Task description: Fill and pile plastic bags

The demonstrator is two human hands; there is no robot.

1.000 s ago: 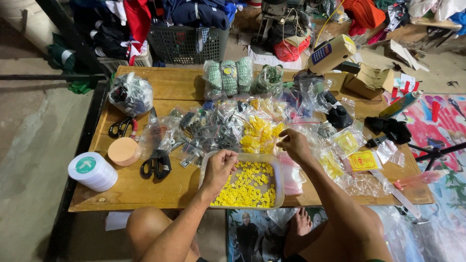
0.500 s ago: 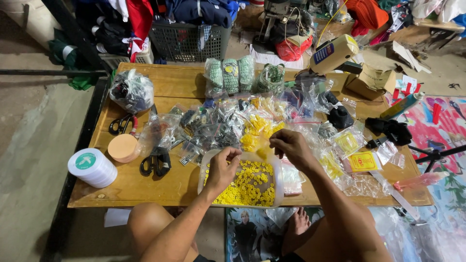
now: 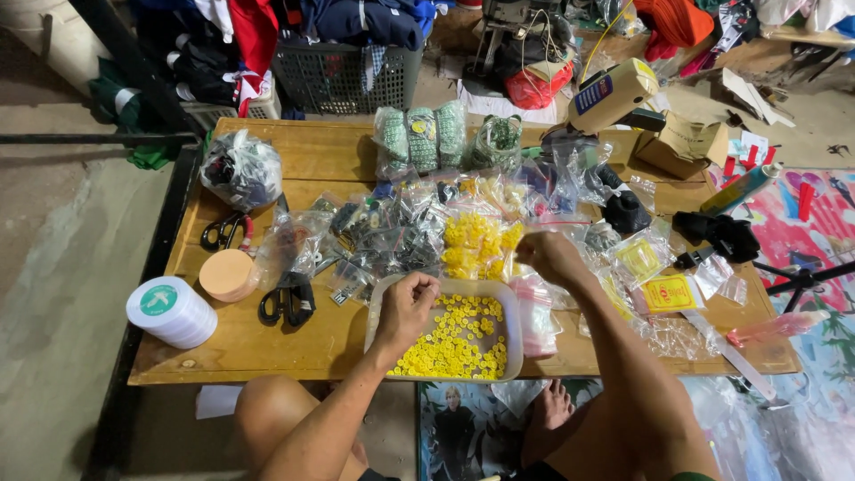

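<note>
While the left hand [image 3: 405, 307] pinches something too small to tell above the white tray [image 3: 378, 313] of yellow buttons [image 3: 454, 338] at the counter's [image 3: 240, 343] six o'clock edge, the right hand [image 3: 550, 258], grip clenched on a clear bag [image 3: 512, 242], could spill buttons past the rim.

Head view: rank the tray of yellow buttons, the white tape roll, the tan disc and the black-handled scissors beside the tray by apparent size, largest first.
1. Tray of yellow buttons
2. White tape roll
3. Tan disc and black-handled scissors: these look about alike, so I won't rank them.
</note>
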